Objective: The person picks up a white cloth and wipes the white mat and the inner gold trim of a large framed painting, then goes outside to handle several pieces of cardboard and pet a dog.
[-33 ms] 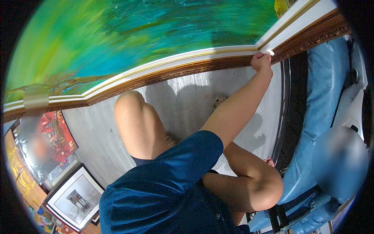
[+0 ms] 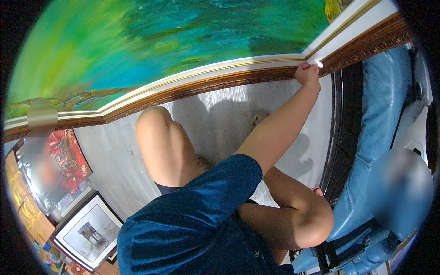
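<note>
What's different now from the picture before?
Hardly anything. The white thing in the left hand's fingers shows a tiny bit lower, but the whole view shifted slightly too. Nothing new was grabbed or dropped. The hand stays at the brown frame's corner; the green painting looks the same.

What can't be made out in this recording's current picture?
All in the head view:
The white piece: its shape, too small and partly covered by the left hand.
The right hand: mostly hidden by the bent leg.
The green painting: cut off by the top edge.
The blue seat: partly blurred out.
</note>
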### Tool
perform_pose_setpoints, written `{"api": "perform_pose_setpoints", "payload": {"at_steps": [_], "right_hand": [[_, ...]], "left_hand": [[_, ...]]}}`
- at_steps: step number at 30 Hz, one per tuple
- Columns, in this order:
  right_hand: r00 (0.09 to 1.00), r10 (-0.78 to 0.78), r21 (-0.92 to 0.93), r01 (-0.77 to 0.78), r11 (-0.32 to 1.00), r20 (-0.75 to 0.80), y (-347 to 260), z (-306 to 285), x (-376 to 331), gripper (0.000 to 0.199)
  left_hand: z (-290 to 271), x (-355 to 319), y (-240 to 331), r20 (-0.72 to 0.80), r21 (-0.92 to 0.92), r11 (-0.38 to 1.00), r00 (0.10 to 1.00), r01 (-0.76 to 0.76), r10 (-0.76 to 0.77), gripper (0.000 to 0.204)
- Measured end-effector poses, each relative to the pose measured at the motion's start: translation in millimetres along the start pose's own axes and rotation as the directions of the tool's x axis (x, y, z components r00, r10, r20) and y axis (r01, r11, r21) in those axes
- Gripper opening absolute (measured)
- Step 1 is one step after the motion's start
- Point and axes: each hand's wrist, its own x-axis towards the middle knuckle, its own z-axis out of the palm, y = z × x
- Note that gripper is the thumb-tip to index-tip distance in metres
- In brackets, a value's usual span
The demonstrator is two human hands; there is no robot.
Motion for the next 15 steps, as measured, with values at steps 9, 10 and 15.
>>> {"api": "perform_pose_setpoints", "payload": {"at_steps": [9,10,15], "right_hand": [[0.963,-0.121,0.041,0.114,0.993,0.240,-32.0,81.2,56.5,0.029],[0.946,-0.137,0.052,0.128,0.990,0.294,-36.2,92.2,65.4,0.030],[0.750,-0.076,0.164,-0.044,0.986,0.657,-40.3,118.4,128.5,0.033]], "left_hand": [[-135.0,26.7,140.1,-0.054,-0.348,0.928,0.991,-0.135,0.124,0.027],[-151.0,24.1,168.6,-0.102,-0.332,0.924,0.981,-0.189,0.164,0.025],[-212.6,9.4,299.7,-0.282,-0.053,0.843,0.817,-0.536,0.502,0.024]]}}
